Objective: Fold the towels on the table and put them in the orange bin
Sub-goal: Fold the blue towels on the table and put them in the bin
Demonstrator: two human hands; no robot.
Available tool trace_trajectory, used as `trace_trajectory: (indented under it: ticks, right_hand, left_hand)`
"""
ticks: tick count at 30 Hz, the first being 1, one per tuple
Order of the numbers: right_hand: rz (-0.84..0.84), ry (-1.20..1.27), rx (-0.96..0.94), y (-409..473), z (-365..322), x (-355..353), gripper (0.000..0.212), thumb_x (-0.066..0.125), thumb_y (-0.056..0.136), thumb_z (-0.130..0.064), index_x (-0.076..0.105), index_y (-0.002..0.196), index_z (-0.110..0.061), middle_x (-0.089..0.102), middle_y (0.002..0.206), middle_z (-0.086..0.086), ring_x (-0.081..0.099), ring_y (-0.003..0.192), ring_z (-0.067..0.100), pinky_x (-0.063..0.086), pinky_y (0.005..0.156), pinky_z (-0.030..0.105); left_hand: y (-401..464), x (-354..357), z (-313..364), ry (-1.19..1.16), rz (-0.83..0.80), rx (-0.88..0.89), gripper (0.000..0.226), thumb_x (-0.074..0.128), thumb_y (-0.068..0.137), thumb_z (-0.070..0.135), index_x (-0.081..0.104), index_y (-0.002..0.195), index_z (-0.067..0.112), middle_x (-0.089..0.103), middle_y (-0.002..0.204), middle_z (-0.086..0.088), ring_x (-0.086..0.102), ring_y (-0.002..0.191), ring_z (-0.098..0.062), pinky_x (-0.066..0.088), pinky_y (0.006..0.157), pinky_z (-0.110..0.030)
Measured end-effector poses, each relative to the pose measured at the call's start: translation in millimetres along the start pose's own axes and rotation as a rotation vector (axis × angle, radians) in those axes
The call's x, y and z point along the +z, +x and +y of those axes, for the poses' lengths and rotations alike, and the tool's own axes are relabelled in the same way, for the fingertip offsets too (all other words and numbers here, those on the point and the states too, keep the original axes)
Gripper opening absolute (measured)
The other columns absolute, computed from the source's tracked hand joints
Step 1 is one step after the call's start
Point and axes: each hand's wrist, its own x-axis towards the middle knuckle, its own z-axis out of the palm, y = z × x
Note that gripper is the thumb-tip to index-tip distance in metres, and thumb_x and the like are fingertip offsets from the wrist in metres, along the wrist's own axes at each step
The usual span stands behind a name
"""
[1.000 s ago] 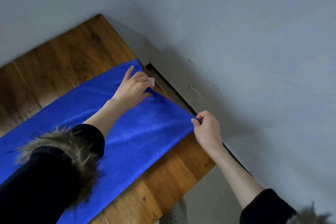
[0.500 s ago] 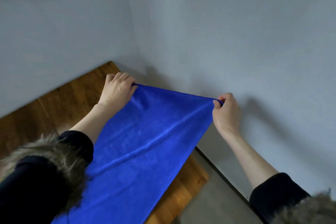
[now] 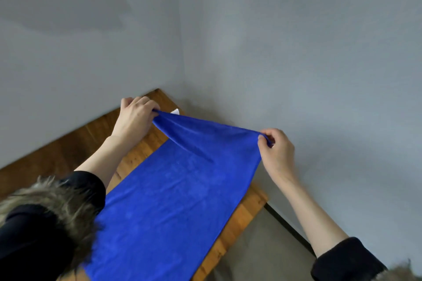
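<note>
From the head camera, your left hand (image 3: pixel 134 118) has its fingers curled tight round the far left corner of the blue towel (image 3: pixel 164 201), and your right hand (image 3: pixel 277 148) pinches the far right corner between thumb and fingers. You hold that far edge raised off the wooden table (image 3: pixel 246 210), stretched between both hands, while the rest of the towel runs along the tabletop towards you. A small white tag (image 3: pixel 175 111) shows beside your left hand.
</note>
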Motion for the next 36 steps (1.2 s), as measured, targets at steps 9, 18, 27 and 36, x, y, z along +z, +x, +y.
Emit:
trace_trajectory:
  ticks: [9,18,27,36]
  right_hand:
    - [-0.369,-0.008,-0.064,-142,-22,26,0.029,0.058,0.08,-0.01,0.05,0.074,-0.037,0.058,0.069,-0.018,0.055,0.072,-0.005,0.037,0.061,0.002]
    - [-0.945,-0.097,0.028,-242,-28,76,0.019,0.055,0.082,-0.011,0.051,0.07,-0.025,0.052,0.065,-0.01,0.044,0.06,0.004,0.038,0.059,0.016]
    - [-1.23,-0.292,0.061,-295,-1,130,0.004,0.056,0.083,-0.023,0.059,0.081,-0.023,0.057,0.074,-0.012,0.05,0.069,0.004,0.048,0.074,0.027]
    - [-1.009,-0.542,-0.031,-292,32,172,0.046,0.044,0.096,-0.032,0.039,0.138,-0.016,0.037,0.143,0.001,0.032,0.13,0.021,0.032,0.104,0.033]
  left_hand:
    - [-137,-31,-50,-0.078,-0.061,-0.06,0.014,0.059,0.084,-0.005,0.069,0.089,0.003,0.066,0.091,-0.015,0.059,0.088,-0.035,0.041,0.082,-0.046]
    - [-256,-34,-102,-0.062,-0.035,-0.165,0.013,0.063,0.08,-0.008,0.067,0.086,0.002,0.065,0.088,-0.015,0.057,0.084,-0.038,0.041,0.076,-0.047]
    - [-320,8,-134,-0.062,-0.277,-0.318,0.016,0.058,0.081,-0.007,0.068,0.088,0.003,0.064,0.091,-0.015,0.056,0.092,-0.036,0.039,0.075,-0.043]
    - [-341,52,-126,-0.049,-0.5,-0.329,0.03,0.052,0.089,0.003,0.06,0.118,0.005,0.053,0.127,-0.017,0.049,0.115,-0.036,0.042,0.085,-0.046]
